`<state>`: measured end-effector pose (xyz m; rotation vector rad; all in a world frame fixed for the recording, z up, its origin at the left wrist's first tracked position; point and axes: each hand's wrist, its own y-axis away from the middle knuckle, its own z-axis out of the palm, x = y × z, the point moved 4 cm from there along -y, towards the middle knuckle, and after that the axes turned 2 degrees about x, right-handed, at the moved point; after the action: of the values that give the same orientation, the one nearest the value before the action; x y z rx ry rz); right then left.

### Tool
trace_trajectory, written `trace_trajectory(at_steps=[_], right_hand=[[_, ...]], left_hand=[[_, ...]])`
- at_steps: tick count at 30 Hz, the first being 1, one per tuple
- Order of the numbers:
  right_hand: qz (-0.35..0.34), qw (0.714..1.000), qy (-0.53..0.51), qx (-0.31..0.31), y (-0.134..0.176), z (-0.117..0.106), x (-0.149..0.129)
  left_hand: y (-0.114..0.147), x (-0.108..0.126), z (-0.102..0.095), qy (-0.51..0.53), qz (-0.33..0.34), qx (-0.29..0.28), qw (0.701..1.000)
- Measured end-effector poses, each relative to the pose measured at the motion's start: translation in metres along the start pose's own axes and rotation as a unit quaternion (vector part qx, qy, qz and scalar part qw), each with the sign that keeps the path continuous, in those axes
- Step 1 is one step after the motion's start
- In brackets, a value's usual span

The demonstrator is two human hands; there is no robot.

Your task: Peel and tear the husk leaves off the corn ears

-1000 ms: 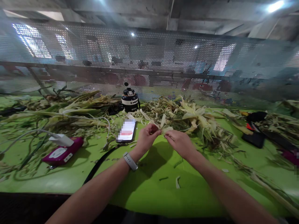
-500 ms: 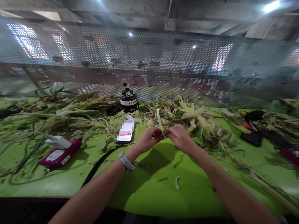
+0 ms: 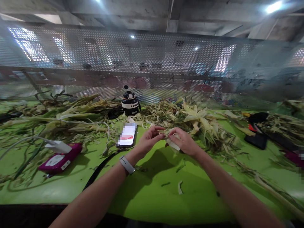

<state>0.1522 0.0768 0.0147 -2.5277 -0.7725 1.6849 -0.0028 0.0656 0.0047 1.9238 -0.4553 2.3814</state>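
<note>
My right hand [image 3: 182,141] is closed on a pale strip of corn husk [image 3: 174,144], which hangs down below its fingers. Facing it, my left hand [image 3: 151,139] has thumb and forefinger pinched at the left end of the same husk piece; its other fingertips are partly hidden. Both hands hover over the green tabletop [image 3: 152,196], just in front of a heap of shredded husk [image 3: 166,109]. A large fanned bunch of husk leaves [image 3: 198,118] lies right behind my right hand. A grey watch band [image 3: 127,164] circles my left wrist.
Left of my hands lies a lit phone [image 3: 127,135], with a black and white bottle [image 3: 130,104] behind it. A purple power strip [image 3: 60,160] with a white charger [image 3: 58,146] sits further left. A dark flat object [image 3: 256,140] lies right. A perforated screen [image 3: 152,66] stands behind.
The husk strip that stood upright between my fingers now lies folded down under my right hand. My left fingers have opened out a little.
</note>
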Motion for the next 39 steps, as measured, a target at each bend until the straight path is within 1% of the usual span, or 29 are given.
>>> trace_trajectory(at_steps=[3,6,9,11,13,16,18,20,23,26,28,30,32,36,39], right_hand=[[0.037,0.998,-0.05,-0.015,0.001,0.005,0.004],[0.021,0.999,-0.046,-0.007,0.001,0.005,0.002],[-0.044,0.999,0.029,0.011,0.002,0.0,-0.006],[-0.104,0.99,0.093,0.01,0.004,-0.003,-0.014],[-0.171,0.973,0.157,0.009,0.007,-0.005,-0.022],[-0.262,0.937,0.229,-0.001,0.012,-0.003,-0.031],[-0.3,0.918,0.258,-0.004,0.014,-0.001,-0.034],[-0.322,0.907,0.27,0.008,0.014,0.0,-0.035],[-0.326,0.909,0.259,0.036,0.013,-0.001,-0.035],[-0.299,0.922,0.235,0.074,0.011,-0.004,-0.032],[-0.274,0.934,0.218,0.072,0.01,-0.003,-0.029],[-0.251,0.945,0.205,0.047,0.01,-0.001,-0.025],[-0.238,0.949,0.207,0.029,0.01,0.001,-0.023],[-0.236,0.937,0.253,0.057,0.011,0.0,-0.022],[-0.206,0.942,0.256,0.073,0.01,-0.002,-0.021]], left_hand=[[0.002,-0.001,0.004,0.026,-0.019,-0.01,0.999],[0.002,-0.002,0.004,0.036,-0.039,-0.029,0.998],[0.0,-0.005,0.0,0.049,-0.067,-0.046,0.996],[-0.002,-0.008,-0.003,0.059,-0.091,-0.054,0.993],[-0.003,-0.01,-0.007,0.065,-0.106,-0.047,0.991],[-0.005,-0.01,-0.011,0.056,-0.099,-0.031,0.993],[-0.005,-0.01,-0.012,0.052,-0.097,-0.036,0.993],[-0.004,-0.01,-0.011,0.049,-0.109,-0.045,0.992],[-0.004,-0.01,-0.01,0.027,-0.121,-0.054,0.991],[-0.006,-0.008,-0.01,0.012,-0.103,-0.04,0.994],[-0.007,-0.009,-0.011,0.01,-0.089,-0.031,0.995],[-0.008,-0.011,-0.012,0.006,-0.08,-0.034,0.996],[-0.009,-0.013,-0.012,0.003,-0.073,-0.039,0.997],[-0.008,-0.011,-0.01,-0.028,-0.048,-0.065,0.996],[-0.007,-0.007,-0.006,-0.068,-0.028,-0.083,0.994]])
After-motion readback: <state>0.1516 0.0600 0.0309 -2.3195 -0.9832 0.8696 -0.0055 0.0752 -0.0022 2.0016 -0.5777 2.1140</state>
